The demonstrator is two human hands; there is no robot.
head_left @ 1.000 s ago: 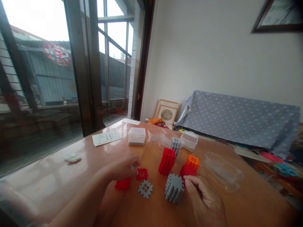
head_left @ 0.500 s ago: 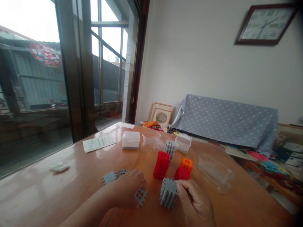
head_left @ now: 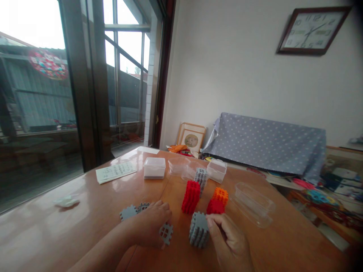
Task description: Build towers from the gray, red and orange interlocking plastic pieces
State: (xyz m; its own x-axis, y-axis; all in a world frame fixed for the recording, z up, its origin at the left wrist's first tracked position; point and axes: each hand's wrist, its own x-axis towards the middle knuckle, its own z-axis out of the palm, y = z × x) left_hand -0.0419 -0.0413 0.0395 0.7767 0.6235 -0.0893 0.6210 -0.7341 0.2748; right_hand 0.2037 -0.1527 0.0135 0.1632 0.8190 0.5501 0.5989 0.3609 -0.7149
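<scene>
At the far left of the wooden table (head_left: 93, 211) a small pale scrap (head_left: 66, 202) is noted near the window, and a printed sheet (head_left: 112, 172) lies further back, both well apart from the work. Two flat grey tiles (head_left: 133, 210) lie side by side, touching the back of the left hand (head_left: 151, 224), which is laid palm down with fingers curled; a third grey tile (head_left: 166, 232) shows at its fingertips, seemingly pressed flat so that it can be gripped, though whether it is actually pinched cannot be told. Just to the right, one grey stack (head_left: 199, 234) of interlocked tiles stands upright on the table, the right hand (head_left: 227, 241) closed on its right face with thumb and fingers, judged to be steadying it. Behind it one tall red stack (head_left: 191, 196) stands upright, a second grey stack (head_left: 201, 176) just behind that, and one low red block (head_left: 215, 207) with an orange block (head_left: 220, 195) touching it. Two lidded white boxes (head_left: 154, 168) (head_left: 217, 170), one open clear tub (head_left: 178, 165) between them, and one long clear tray (head_left: 252, 204) at the right are counted, set back as if to keep the near table free
</scene>
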